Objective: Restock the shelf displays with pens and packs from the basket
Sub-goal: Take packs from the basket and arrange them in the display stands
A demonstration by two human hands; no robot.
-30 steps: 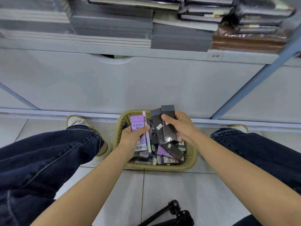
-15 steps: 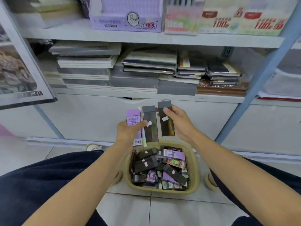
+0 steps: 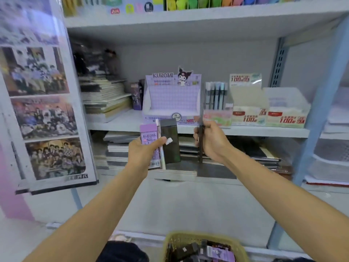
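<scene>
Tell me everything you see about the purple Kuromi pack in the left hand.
The purple Kuromi pack is a flat lilac rectangle with KUROMI printed near its top and a barcode at its bottom. It stands about upright, gripped by the left hand, thumb across it, alongside a white pen and a dark pack, below the Kuromi display box.

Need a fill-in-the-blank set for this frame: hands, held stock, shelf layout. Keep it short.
The left hand grips a purple pack printed ____.
Beside that pack it holds a white ____.
The upright pens stand to the ____ of the purple display box.
The basket sits ____ the right hand, which pinches a dark pack.
Missing: KUROMI; pen; right; below.
</scene>
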